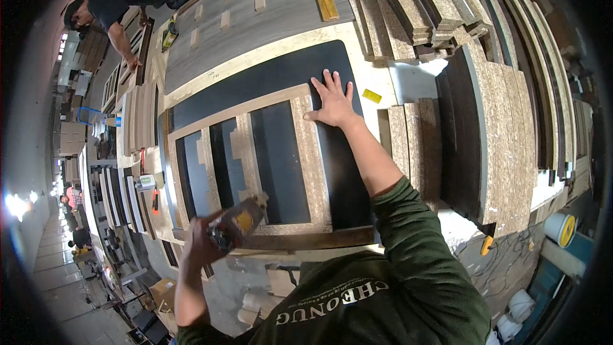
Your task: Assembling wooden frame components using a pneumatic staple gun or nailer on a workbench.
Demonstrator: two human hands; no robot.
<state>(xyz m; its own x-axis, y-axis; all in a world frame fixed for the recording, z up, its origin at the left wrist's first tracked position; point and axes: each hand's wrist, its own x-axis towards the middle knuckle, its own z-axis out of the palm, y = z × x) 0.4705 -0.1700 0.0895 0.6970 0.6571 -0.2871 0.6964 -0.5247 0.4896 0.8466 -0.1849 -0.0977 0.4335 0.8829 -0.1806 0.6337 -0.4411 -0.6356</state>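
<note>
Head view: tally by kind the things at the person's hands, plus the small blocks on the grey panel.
Black panel: 1
Chipboard frame: 1
Power tool in the left hand: 1
Small wooden blocks: 6
Yellow tag: 1
Total: 10

The scene is evenly and fairly brightly lit from overhead, with soft, faint shadows. A white glare spot burns out at the far left edge of the frame. Strong fisheye distortion bends straight board edges toward the rim, and the corners fall into black vignette. The centre is reasonably sharp; the lower left and far right look soft and smeared.
</note>
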